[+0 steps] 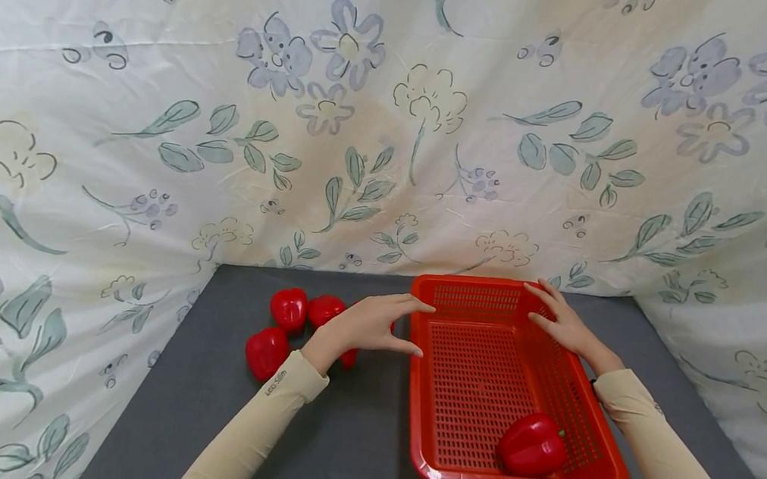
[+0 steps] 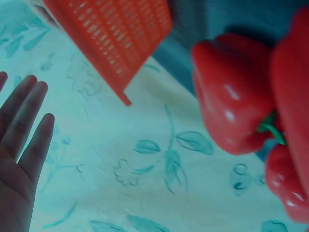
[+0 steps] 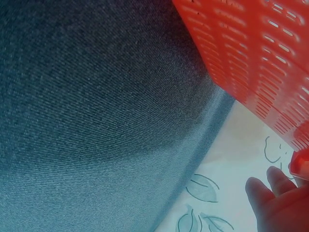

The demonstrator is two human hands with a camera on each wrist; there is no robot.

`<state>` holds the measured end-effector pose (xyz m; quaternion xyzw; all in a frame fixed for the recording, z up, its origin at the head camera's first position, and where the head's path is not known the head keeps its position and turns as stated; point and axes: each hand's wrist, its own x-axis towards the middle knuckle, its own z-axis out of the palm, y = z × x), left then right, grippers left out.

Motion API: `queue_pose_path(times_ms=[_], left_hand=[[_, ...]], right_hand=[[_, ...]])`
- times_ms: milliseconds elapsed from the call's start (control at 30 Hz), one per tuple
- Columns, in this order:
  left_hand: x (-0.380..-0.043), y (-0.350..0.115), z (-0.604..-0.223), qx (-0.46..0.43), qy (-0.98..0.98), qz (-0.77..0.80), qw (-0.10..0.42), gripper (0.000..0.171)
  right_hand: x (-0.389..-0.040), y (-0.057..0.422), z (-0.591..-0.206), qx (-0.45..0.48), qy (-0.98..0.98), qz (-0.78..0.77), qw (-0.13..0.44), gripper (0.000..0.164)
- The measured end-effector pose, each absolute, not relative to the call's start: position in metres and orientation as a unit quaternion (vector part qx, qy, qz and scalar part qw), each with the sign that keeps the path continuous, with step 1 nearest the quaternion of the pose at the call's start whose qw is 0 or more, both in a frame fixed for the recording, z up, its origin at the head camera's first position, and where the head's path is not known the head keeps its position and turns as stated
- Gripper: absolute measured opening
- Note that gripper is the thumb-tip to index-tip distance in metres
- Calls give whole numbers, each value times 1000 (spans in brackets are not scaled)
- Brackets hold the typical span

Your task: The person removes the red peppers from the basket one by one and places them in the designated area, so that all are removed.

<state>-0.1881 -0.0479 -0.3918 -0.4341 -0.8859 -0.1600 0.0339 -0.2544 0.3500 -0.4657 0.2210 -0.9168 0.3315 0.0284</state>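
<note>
A red slotted plastic basket [image 1: 413, 409] stands on the dark table, with one red bell pepper [image 1: 533, 444] inside at its front right. My left hand [image 1: 365, 325] hovers by the basket's left rim, thumb and fingers spread apart, nothing between them. In the left wrist view its fingers [image 2: 29, 116] look straight. My right hand [image 1: 564, 327] is at the back right corner, its fingers spread over the rim and no pepper in it. Left of the basket lie several more red bell peppers [image 1: 267, 353], some partly hidden behind my left hand.
The dark grey tabletop [image 1: 196, 421] extends on both sides of the basket. A floral cloth [image 1: 363, 154] hangs behind the table and along both sides, meeting the table's back edge close behind the basket.
</note>
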Motion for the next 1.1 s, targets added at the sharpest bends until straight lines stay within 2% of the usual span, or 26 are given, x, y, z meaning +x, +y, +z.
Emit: queue_pose_path(times_ms=[400, 1100], left_hand=[[-188, -7, -381, -469, -868, -167, 8, 73], [-188, 52, -376, -490, -838, -207, -123, 74]], right_hand=[[-253, 349, -465, 226, -914, 336, 36, 60], [-251, 347, -464, 214, -919, 330, 26, 59]])
